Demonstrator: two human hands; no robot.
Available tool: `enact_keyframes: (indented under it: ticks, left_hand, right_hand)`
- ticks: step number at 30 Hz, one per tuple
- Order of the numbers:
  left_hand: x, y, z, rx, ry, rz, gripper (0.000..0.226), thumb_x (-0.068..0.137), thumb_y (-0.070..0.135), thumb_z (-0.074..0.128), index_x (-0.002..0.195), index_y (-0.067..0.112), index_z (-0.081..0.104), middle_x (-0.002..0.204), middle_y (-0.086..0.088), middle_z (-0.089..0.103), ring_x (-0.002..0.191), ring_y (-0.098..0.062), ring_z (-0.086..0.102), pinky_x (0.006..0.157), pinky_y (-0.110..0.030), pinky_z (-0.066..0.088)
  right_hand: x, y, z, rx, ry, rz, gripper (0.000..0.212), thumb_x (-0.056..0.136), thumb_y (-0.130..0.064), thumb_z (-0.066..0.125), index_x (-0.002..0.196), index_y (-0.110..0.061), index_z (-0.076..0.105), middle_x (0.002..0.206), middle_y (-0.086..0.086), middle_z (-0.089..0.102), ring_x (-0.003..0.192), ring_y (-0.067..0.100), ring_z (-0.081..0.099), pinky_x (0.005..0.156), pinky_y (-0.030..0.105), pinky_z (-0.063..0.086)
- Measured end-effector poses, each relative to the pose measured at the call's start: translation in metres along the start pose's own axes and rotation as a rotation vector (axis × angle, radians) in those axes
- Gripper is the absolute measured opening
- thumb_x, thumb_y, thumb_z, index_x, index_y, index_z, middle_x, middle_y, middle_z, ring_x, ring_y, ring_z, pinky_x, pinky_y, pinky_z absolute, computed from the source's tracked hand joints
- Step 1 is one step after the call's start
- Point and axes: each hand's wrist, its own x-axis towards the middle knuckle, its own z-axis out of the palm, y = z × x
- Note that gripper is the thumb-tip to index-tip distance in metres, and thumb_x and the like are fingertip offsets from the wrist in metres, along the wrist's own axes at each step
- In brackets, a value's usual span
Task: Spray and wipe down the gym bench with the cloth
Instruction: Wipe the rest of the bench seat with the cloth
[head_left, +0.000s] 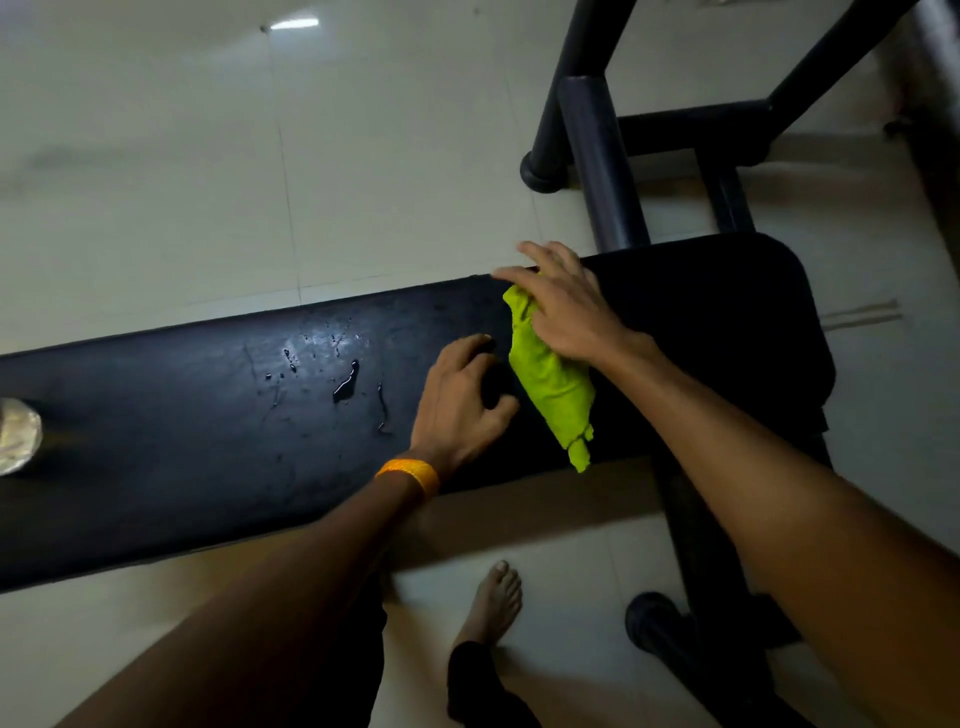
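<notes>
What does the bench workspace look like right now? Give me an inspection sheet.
Surface: black bench pad; drops and a small puddle mid-pad.
Job's things: green cloth bunched on the pad, right of the puddle.
Clutter: silvery object at the left edge, unclear what.
Hands: right hand presses the cloth; left hand rests on the pad, holding nothing.
Cables: nothing seen.
Surroundings: black frame, tiled floor, bare foot.
</notes>
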Motion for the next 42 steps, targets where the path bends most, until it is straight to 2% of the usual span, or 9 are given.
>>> enact_keyframes:
  ticks: [4,8,11,16,23,27,34,39,42]
  left_hand:
    - [0.000,0.021,0.009,-0.086,0.013,-0.117,0.041,0.078,0.048,0.076,0.092,0.011,0.066,0.110,-0.004,0.061,0.106,-0.021,0.052,0.087,-0.034,0.044]
    - [0.004,0.037,0.003,-0.213,0.031,-0.104,0.029,0.080,0.027,0.075,0.073,0.010,0.052,0.074,0.000,0.052,0.071,-0.019,0.048,0.063,-0.038,0.038]
    - [0.002,0.036,-0.017,-0.253,0.086,-0.105,0.015,0.073,0.023,0.058,0.071,0.014,0.047,0.063,0.004,0.048,0.060,-0.015,0.044,0.058,-0.038,0.039]
    - [0.011,0.031,-0.069,-0.115,0.073,-0.022,0.038,0.071,0.018,0.067,0.105,0.014,0.050,0.077,0.008,0.056,0.068,-0.025,0.048,0.060,-0.036,0.034]
    - [0.069,0.062,-0.113,0.157,0.184,0.138,0.021,0.076,0.009,0.072,0.096,0.014,0.066,0.082,-0.006,0.064,0.078,-0.029,0.058,0.063,-0.034,0.037]
    - [0.076,0.056,-0.106,0.280,0.276,0.194,0.019,0.073,0.000,0.061,0.089,0.009,0.057,0.086,-0.013,0.061,0.082,-0.035,0.053,0.063,-0.041,0.033]
    - [0.038,-0.022,-0.094,0.522,0.013,-0.024,0.063,0.078,-0.001,0.061,0.139,0.010,0.049,0.131,-0.015,0.057,0.127,-0.037,0.045,0.099,-0.048,0.035]
    - [0.002,-0.061,-0.115,0.461,0.168,-0.065,0.053,0.086,0.009,0.063,0.137,0.000,0.050,0.133,-0.023,0.056,0.127,-0.041,0.049,0.103,-0.051,0.037]
    - [-0.025,-0.086,-0.120,0.453,0.249,-0.126,0.048,0.094,0.021,0.052,0.136,-0.001,0.049,0.137,-0.024,0.054,0.129,-0.044,0.048,0.107,-0.054,0.039]
  right_hand:
    - [0.010,0.000,-0.015,-0.134,-0.261,-0.076,0.051,0.078,-0.003,0.056,0.119,-0.032,0.065,0.143,-0.006,0.051,0.150,0.027,0.022,0.120,0.053,0.018]
    - [-0.008,0.021,-0.032,-0.129,-0.087,-0.156,0.016,0.064,-0.021,0.067,0.080,-0.025,0.065,0.102,0.000,0.064,0.112,0.027,0.056,0.094,0.039,0.045]
    - [-0.030,0.032,-0.050,0.087,0.036,-0.076,0.030,0.056,-0.047,0.064,0.067,-0.020,0.058,0.098,0.005,0.070,0.097,0.028,0.065,0.083,0.040,0.052]
    - [-0.065,0.039,-0.073,0.375,0.182,0.151,0.038,0.072,-0.042,0.083,0.069,-0.019,0.053,0.069,-0.001,0.057,0.068,0.016,0.053,0.060,0.032,0.040]
    - [-0.099,0.017,-0.089,0.661,0.514,0.145,0.044,0.080,-0.030,0.079,0.120,-0.027,0.059,0.086,-0.001,0.068,0.075,0.009,0.063,0.070,0.025,0.051]
    - [-0.131,-0.016,-0.060,0.394,0.629,0.032,0.023,0.079,-0.028,0.072,0.099,-0.016,0.071,0.092,0.002,0.067,0.082,0.022,0.065,0.073,0.038,0.055]
    - [-0.162,-0.082,0.059,0.071,-0.290,0.139,0.055,0.091,-0.046,0.063,0.141,-0.030,0.048,0.136,0.002,0.051,0.123,0.030,0.055,0.093,0.039,0.047]
    - [-0.125,-0.080,0.064,0.041,0.329,0.151,0.021,0.090,-0.024,0.065,0.109,-0.016,0.067,0.103,0.009,0.065,0.097,0.034,0.064,0.070,0.040,0.052]
    - [-0.089,-0.066,0.069,0.026,0.279,0.068,0.047,0.091,-0.029,0.065,0.135,-0.014,0.059,0.136,0.015,0.057,0.127,0.037,0.052,0.102,0.048,0.050]
